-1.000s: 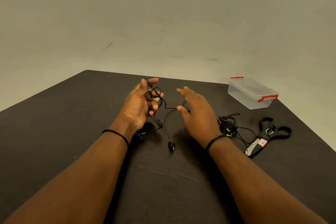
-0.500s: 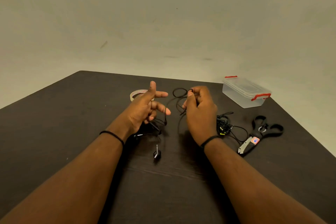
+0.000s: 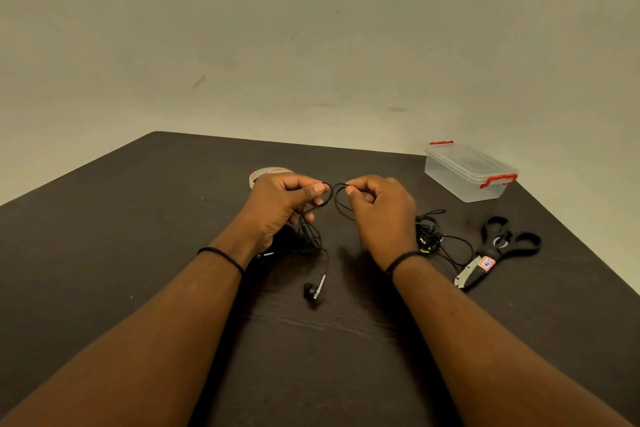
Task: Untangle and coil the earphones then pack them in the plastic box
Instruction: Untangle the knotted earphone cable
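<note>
Black earphones (image 3: 313, 289) hang between my two hands above the dark table (image 3: 138, 236). My left hand (image 3: 277, 210) pinches the thin cord at its fingertips, and my right hand (image 3: 382, 215) pinches the same cord a little to the right. A small loop of cord shows between the two pinches. One earbud lies on the table below my hands. The rest of the cord bunches under my left hand. The clear plastic box (image 3: 467, 172) with red clips stands closed at the back right.
A second tangle of black earphones (image 3: 433, 236) lies right of my right wrist. Black-handled scissors (image 3: 495, 251) lie further right. A roll of tape (image 3: 268, 174) sits behind my left hand. The table's right edge runs close to the scissors.
Both hands have come together and risen. My left hand, earlier spread open, now pinches the cord beside my right hand's pinch. The earbud on the table has shifted slightly.
</note>
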